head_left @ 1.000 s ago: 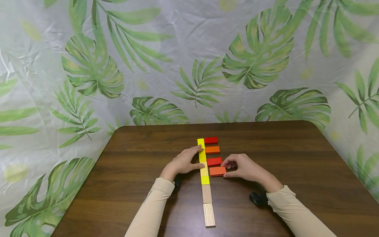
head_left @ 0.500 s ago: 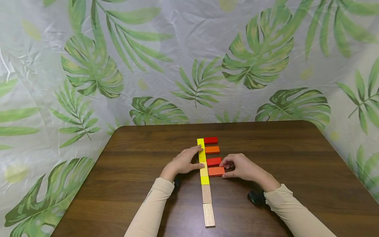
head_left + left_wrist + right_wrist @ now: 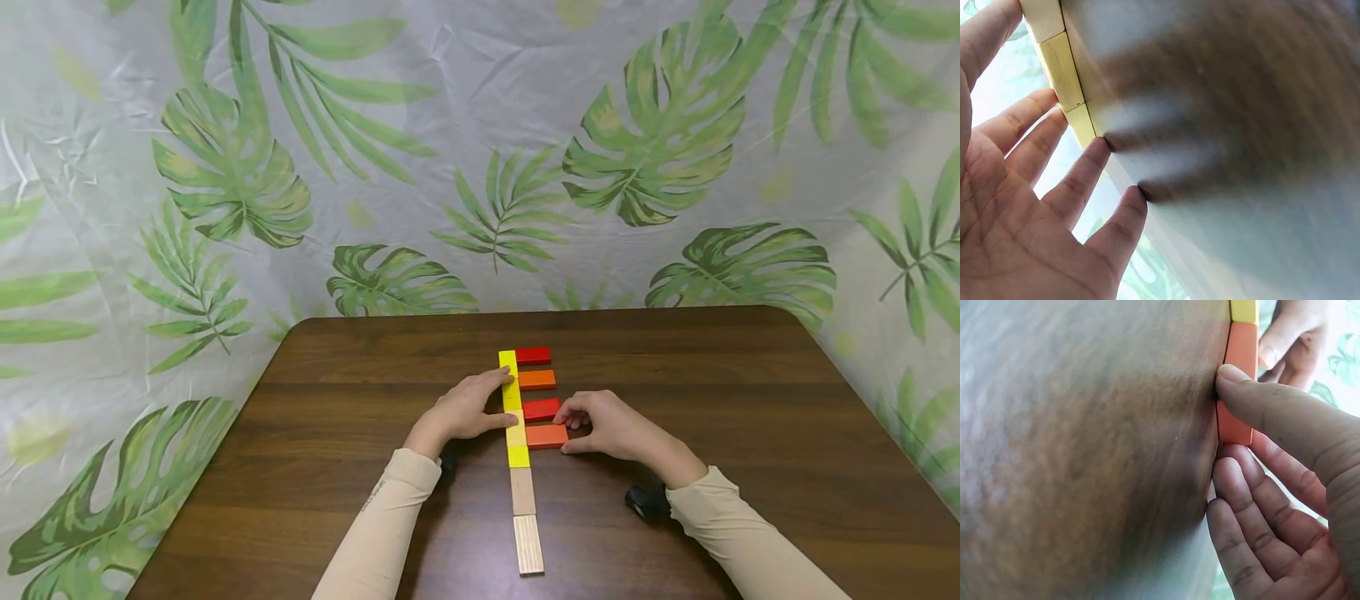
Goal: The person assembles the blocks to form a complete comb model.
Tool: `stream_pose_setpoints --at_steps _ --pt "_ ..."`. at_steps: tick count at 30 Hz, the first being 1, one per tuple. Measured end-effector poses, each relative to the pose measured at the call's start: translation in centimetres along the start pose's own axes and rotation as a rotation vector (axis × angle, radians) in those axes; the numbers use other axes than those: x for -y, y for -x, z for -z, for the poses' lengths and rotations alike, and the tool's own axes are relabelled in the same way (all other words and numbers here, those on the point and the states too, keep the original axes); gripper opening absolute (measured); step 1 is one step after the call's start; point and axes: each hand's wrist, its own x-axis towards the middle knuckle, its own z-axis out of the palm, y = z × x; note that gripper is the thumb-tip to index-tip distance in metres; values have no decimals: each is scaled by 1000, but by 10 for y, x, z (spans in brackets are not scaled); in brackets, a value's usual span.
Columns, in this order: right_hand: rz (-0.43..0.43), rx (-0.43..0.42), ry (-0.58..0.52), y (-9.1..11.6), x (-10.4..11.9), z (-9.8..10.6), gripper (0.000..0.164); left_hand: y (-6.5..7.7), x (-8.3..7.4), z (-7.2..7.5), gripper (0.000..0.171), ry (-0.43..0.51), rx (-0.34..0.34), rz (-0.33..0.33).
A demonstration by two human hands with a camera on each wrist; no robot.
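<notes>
An orange-red wooden block (image 3: 547,437) lies flat on the table, its left end against a lengthwise row of yellow and pale blocks. My right hand (image 3: 618,427) pinches this block near its right end; in the right wrist view the thumb crosses its near side, the index finger partly hidden behind it. My left hand (image 3: 467,408) rests on the row with extended fingers, fingertips on a yellow block (image 3: 512,395) and thumb on a pale yellow block (image 3: 515,432). Farther back, a red block (image 3: 542,409), an orange block (image 3: 537,380) and a dark red block (image 3: 533,356) stick out rightward from the row.
Toward me the row continues with a short yellow block face (image 3: 518,456), a plain wood block (image 3: 522,491) and a striped wood block (image 3: 528,544). The brown table (image 3: 337,400) has rounded far corners. Behind it hangs a leaf-patterned cloth (image 3: 495,150).
My right hand has slid the orange-red block left, closing the gap between it and the row. My left hand has stayed in place on the row.
</notes>
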Motion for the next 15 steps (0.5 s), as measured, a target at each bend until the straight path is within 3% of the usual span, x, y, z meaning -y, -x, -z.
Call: stream_pose_setpoints --at_steps 15 --pt "8 -13 25 2 2 -1 35 0 4 -3 73 17 -16 -21"
